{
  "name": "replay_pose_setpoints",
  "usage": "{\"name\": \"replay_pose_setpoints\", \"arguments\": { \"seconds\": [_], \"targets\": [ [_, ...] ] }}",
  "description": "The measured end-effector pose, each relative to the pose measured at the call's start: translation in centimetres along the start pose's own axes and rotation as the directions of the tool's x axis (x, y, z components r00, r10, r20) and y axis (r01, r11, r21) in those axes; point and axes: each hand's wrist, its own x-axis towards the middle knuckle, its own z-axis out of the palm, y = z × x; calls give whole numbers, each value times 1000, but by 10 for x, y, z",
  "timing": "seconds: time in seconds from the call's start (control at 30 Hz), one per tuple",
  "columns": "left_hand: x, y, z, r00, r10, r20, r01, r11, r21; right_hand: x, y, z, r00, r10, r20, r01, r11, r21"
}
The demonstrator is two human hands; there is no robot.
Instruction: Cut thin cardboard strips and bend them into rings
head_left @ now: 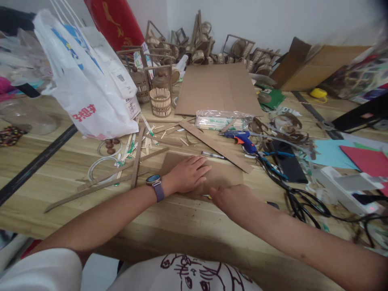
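Note:
My left hand (189, 173) lies flat with fingers stretched on a piece of brown cardboard (230, 171), pressing it to the wooden table. A watch with a purple strap (158, 190) is on that wrist. Close to the cardboard's near edge, my right hand (232, 198) is closed, fingers curled down. A small yellow bit (207, 196) shows at its fingertips; what it grips is mostly hidden. A black and yellow object (272, 205) shows beyond that wrist. Just past the cardboard lie a pen (213, 154) and a long cardboard strip (216, 146).
A blue glue gun (242, 139), its black cable and a phone (289, 161) lie right. Thin sticks, cardboard strips (106, 178) and tape rolls are left, beside a white plastic bag (87, 89). Behind stand a large cardboard sheet (218, 89) and several small stick baskets (160, 102).

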Motion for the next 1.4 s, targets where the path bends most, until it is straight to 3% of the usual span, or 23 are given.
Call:
{"name": "replay_pose_setpoints", "arguments": {
  "seconds": [0.53,0.83,1.4],
  "targets": [
    [-2,-2,2,999,27,-30,-28,1000,-15,-3,11,15,999,-34,8,34,999,11],
    [-2,-2,-1,1000,14,5,-14,999,-32,-7,17,26,996,-48,-81,48,999,-9],
    [-4,-3,0,1000,24,0,-24,999,-28,-18,25,27,1000,-20,-5,20,1000,5]
  ]
}}
